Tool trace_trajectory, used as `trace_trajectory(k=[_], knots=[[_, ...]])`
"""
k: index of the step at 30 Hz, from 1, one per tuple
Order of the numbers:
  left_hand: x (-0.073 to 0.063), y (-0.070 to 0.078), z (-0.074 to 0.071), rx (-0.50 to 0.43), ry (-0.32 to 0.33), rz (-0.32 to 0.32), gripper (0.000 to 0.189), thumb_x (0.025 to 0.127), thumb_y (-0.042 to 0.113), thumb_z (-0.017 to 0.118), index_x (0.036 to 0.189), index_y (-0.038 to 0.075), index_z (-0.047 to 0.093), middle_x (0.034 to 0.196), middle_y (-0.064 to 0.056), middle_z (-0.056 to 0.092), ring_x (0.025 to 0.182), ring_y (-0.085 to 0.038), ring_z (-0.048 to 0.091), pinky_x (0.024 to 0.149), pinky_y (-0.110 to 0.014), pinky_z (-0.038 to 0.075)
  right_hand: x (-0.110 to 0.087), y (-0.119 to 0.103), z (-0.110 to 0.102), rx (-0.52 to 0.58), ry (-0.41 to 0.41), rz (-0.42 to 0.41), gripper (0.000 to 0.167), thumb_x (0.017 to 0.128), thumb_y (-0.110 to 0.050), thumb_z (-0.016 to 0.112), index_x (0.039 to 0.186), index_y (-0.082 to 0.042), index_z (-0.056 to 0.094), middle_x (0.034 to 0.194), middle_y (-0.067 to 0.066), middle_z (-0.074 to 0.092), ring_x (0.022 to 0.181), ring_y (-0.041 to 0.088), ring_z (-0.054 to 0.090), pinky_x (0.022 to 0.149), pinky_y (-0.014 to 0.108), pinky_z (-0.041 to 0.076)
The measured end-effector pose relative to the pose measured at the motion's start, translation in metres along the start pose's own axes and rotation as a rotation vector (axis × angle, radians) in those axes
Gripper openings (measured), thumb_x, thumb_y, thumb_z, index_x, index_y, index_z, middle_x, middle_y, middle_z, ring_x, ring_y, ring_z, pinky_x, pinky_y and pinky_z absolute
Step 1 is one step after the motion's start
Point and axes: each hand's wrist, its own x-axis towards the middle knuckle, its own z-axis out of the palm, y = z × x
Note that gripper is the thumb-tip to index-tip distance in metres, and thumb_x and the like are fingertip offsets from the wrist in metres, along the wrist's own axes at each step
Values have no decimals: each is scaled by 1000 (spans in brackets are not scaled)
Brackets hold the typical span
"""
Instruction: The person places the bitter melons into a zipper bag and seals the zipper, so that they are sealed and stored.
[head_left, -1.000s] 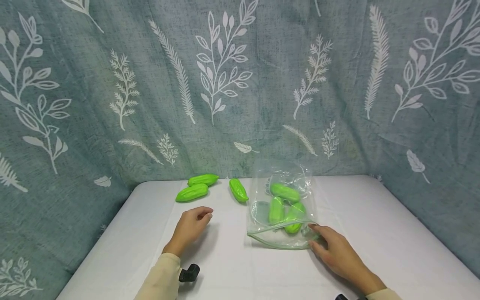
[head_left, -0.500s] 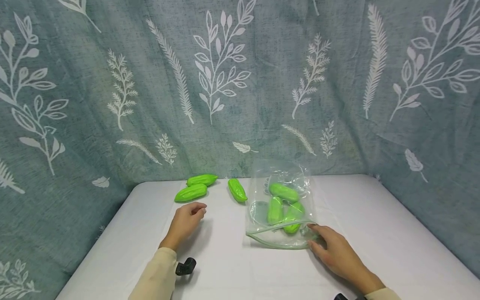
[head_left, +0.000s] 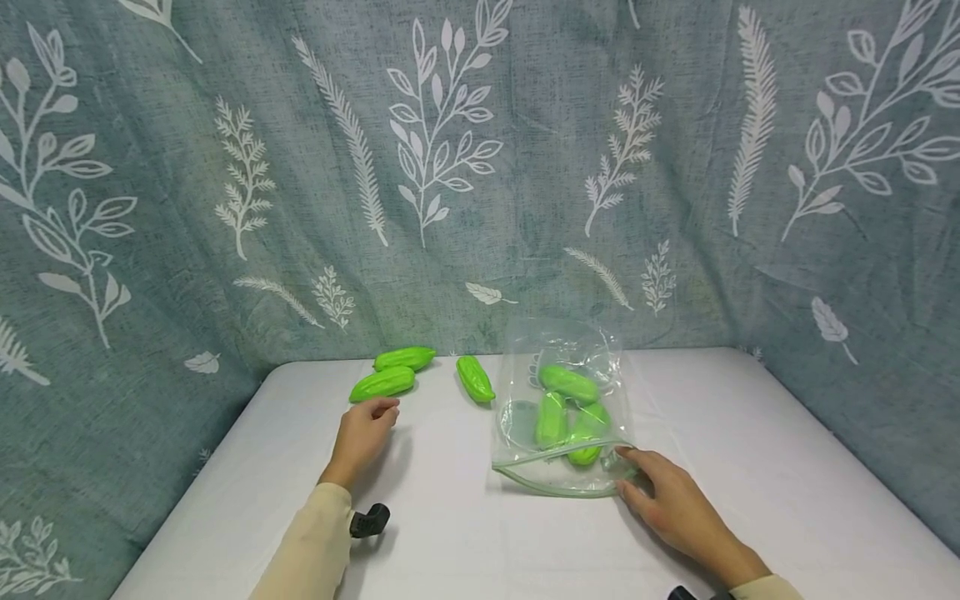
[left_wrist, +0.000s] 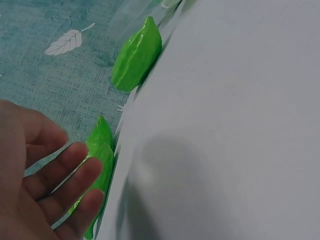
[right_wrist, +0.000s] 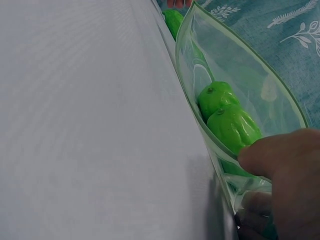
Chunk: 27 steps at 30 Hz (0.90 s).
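My left hand (head_left: 362, 437) is in the air just in front of two bright green, ridged gourd-like vegetables, the nearer one (head_left: 382, 384) lying against the farther one (head_left: 405, 359). Its fingers (left_wrist: 75, 185) are loosely bent with nothing between them, overlapping the pair in the left wrist view. A third green vegetable (head_left: 475, 379) lies alone beside the clear zip bag (head_left: 517, 425). Inside the bag are three more, one across the back (head_left: 568, 384). My right hand (head_left: 667, 500) holds the right corner of the bag's gaping mouth, thumb (right_wrist: 260, 155) at the rim, other fingers partly seen through plastic.
The bag lies flat on a white-covered table (head_left: 450, 542), its green-edged mouth (head_left: 555, 493) facing me. A teal leaf-patterned cloth (head_left: 480, 167) hangs behind the table and along both sides. A black wrist device (head_left: 371, 521) sits at my left sleeve.
My left hand has moved left and away from me, up close to the paired green vegetables. The right hand and the bag have stayed in place.
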Motion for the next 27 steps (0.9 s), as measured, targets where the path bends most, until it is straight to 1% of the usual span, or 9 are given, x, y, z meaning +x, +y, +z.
trace_trajectory(k=[6,10,15,20,27], knots=[[7,-3,-1,-26,-7,-36,30,100,23,60,121,5,71,104,-8,71,97,-22,66,83,-41,53,0,0,0,-2,-5,-4,47,91,-19,74,134,-4,60,129,12,63,121,35,59,99,54,46],[10,-6,0,-32,4,-41,29,99,23,60,119,5,72,105,-9,71,98,-24,65,84,-41,53,-1,2,1,-2,-8,-11,48,92,-21,73,135,-5,59,131,12,63,122,34,58,101,55,45],[11,-11,0,-30,41,-44,31,99,22,59,121,4,71,109,-12,70,102,-27,64,85,-44,52,-2,3,2,-2,-2,-6,48,91,-20,74,134,-5,60,131,11,63,123,34,57,102,55,44],[17,-17,1,-34,90,-50,29,99,20,58,119,5,72,108,-12,70,101,-27,63,84,-44,50,-2,3,3,-6,1,-1,48,91,-20,74,134,-5,60,130,11,63,122,34,58,101,54,45],[24,-21,2,-47,120,-38,27,97,17,58,115,4,73,107,-14,70,103,-30,63,88,-45,49,-2,2,2,1,13,-10,47,91,-19,74,133,-5,61,131,10,63,122,33,58,101,54,45]])
